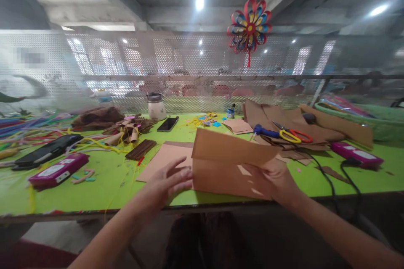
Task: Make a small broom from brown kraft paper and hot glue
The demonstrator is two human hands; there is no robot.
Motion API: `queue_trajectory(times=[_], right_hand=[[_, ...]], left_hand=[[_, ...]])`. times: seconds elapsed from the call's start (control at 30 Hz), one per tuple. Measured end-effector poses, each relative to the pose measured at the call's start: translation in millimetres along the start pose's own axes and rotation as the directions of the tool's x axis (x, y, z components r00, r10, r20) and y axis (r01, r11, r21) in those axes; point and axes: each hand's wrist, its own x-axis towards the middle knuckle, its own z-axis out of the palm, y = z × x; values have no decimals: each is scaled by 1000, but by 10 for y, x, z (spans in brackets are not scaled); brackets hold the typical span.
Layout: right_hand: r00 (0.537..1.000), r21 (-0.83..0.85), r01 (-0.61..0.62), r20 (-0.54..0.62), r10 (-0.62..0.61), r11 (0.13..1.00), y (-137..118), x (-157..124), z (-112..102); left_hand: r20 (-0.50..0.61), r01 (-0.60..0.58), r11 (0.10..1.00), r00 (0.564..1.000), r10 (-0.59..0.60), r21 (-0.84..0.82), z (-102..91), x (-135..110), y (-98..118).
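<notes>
My right hand [279,178] grips the right end of a folded sheet of brown craft paper [221,172], thumb on its face. The sheet is raised above the table's front edge, its upper flap bent along a horizontal crease. Beside the sheet's left edge is my left hand [173,178], fingers apart and slightly curled; whether the fingertips touch the paper I cannot tell. Behind my left hand a flat, lighter brown sheet [167,157] lies on the green table [107,185], partly covered by the raised paper.
To the right are a blue glue gun [267,131], scissors [292,135], stacked brown paper [303,124] and a corded purple power strip [356,155]. Leftward lie dark brown strips [141,149], a phone [168,124], a jar [156,107] and another purple box [59,170].
</notes>
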Motion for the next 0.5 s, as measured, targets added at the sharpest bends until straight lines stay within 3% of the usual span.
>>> queue_trajectory(times=[0.07, 0.13, 0.2, 0.27, 0.33, 0.43, 0.5], right_hand=[[994, -17, 107, -15, -107, 994, -49, -28, 60], [957, -7, 286, 50, -285, 958, -95, -64, 101], [889, 32, 439, 131, -439, 898, -126, -99, 118], [852, 68, 492, 167, -496, 868, -141, -124, 118], [897, 76, 403, 164, -410, 912, -146, -127, 115], [989, 87, 106, 91, -114, 990, -141, -71, 120], [997, 145, -64, 59, 56, 987, -137, 6, 131]], left_hand=[[127, 104, 967, 989, -76, -233, 20, 11, 108], [197, 153, 926, 976, -88, -346, 58, 67, 204], [200, 197, 910, 971, -130, -364, 97, 157, 267], [155, 172, 924, 980, -125, -341, 139, 257, 294], [84, 50, 945, 996, -24, -322, 191, 338, 299], [-1, -91, 951, 996, 95, -295, 294, 382, 303], [-10, -132, 948, 991, 135, -290, 366, 353, 309]])
